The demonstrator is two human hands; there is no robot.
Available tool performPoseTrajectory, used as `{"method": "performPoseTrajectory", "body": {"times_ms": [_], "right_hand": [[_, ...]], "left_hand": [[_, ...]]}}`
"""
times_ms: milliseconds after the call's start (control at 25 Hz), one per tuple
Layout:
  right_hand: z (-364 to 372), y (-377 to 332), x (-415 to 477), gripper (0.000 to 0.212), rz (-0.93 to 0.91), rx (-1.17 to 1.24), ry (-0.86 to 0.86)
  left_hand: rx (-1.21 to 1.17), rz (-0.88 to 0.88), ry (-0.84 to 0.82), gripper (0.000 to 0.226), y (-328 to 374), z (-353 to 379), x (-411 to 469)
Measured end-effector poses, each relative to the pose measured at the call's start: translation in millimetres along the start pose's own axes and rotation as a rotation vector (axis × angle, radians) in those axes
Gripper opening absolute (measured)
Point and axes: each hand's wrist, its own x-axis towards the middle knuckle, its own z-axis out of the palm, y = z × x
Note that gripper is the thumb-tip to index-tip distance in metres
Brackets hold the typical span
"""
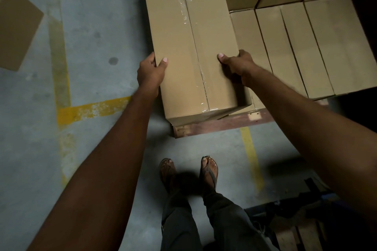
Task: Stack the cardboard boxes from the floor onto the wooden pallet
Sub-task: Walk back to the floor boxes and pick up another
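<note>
Left hand and right hand clasp opposite long sides of a stiff, taped, probably hefty box at the front-left corner of the pallet.

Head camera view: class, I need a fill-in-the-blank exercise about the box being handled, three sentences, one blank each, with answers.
The left hand and the right hand hold the taped cardboard box, each thumb on its ____ face.
The floor beside the wooden pallet has painted lines coloured ____.
A separate box lies on the floor to the person's ____.
Missing words: top, yellow, left.
</note>
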Motion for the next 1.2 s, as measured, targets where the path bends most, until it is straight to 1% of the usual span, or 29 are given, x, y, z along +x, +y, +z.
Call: {"method": "performPoseTrajectory", "body": {"times_ms": [160,280,360,440,520,600,680,800,880,960,1040,1200], "right_hand": [[0.8,-0.6,-1.0,0.05,-0.015,-0.053,0.021],[0.9,-1.0,-9.6,0.069,-0.032,-0.193,0.059],[0.4,2.1,-21.2,0.065,-0.073,-0.301,0.125],[-2.4,7.3,-40.0,0.064,-0.105,-0.348,0.142],[-7.5,12.1,-64.4,0.062,-0.161,-0.354,0.153],[-13.5,11.1,-96.5,0.056,-0.234,-0.324,0.149],[-18.1,1.8,-128.3,0.049,-0.281,-0.26,0.106],[-17.6,-20.4,-185.5,0.037,-0.314,-0.127,-0.003],[-13.8,-27.7,-217.9,0.03,-0.313,-0.076,-0.052],[-4.4,-26.1,-260.7,0.025,-0.312,-0.034,-0.103],[10.9,-25.3,-304.0,0.024,-0.32,-0.004,-0.145],[56.7,-20.1,-378.5,0.023,-0.35,0.06,-0.193]], "left_hand": [[0.042,0.009,0.021,0.045,-1.0,1.4,1.9],[0.007,-0.078,0.003,0.043,-1.9,-0.7,-1.3],[0.023,-0.126,-0.007,0.038,0.6,-2.8,-13.4],[0.02,-0.132,-0.027,0.035,5.2,-8.1,-34.1],[-0.06,-0.158,-0.038,0.035,8.8,-18.7,-60.6],[-0.15,-0.166,-0.035,0.034,15.9,-36.8,-92.1],[-0.24,-0.147,-0.022,0.031,27.8,-56.1,-125.3],[-0.387,-0.102,0.029,0.021,49.9,-91.0,-181.5],[-0.427,-0.087,0.035,0.017,55.4,-109.1,-216.1],[-0.462,-0.082,0.061,0.018,52.0,-133.4,-252.8],[-0.506,-0.083,0.126,0.02,43.3,-159.7,-284.3],[-0.552,-0.074,0.206,0.028,24.5,-222.4,-333.0]]}}
